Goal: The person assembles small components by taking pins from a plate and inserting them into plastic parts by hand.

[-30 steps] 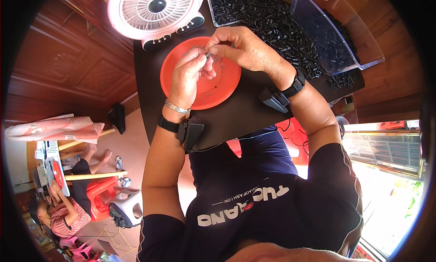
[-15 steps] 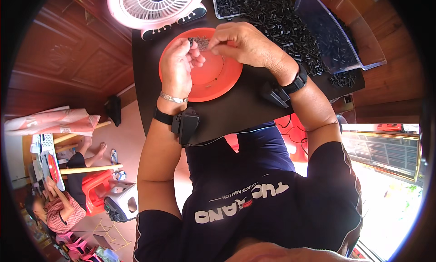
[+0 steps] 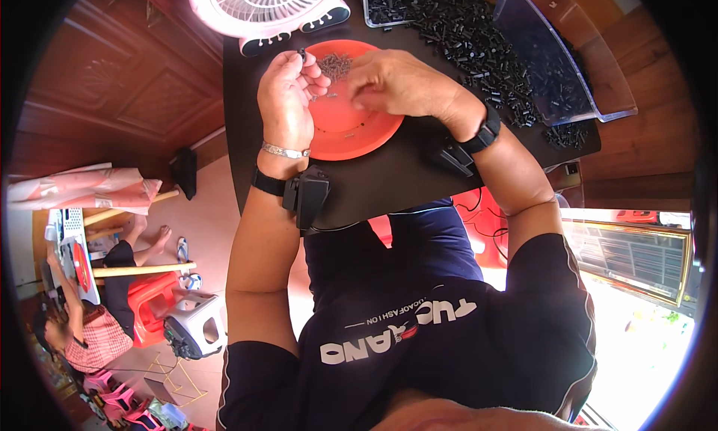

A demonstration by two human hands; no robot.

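Note:
My left hand (image 3: 286, 91) is raised over the left rim of a round orange-red plate (image 3: 348, 143), its thumb and forefinger pinching a small black plastic piece (image 3: 302, 54). Small metal pieces, perhaps screws or pins, form a heap (image 3: 334, 66) toward the far side of the plate, and a few lie loose closer to me. My right hand (image 3: 407, 83) hangs over the plate's right side with bent fingers drawn together. Whatever its fingertips hold, if anything, is hidden.
A large heap of small black pieces (image 3: 471, 50) covers the table's far right, beside a clear plastic bin (image 3: 550, 72). A pink-and-white fan (image 3: 273, 5) stands at the far left. Another person (image 3: 97, 334) sits at a table on the left, near a red stool (image 3: 146, 308).
My left hand has shifted slightly left and away from my right hand, still holding the black piece. My right hand has moved nearer to me and turned, fingers now pointing down toward the plate.

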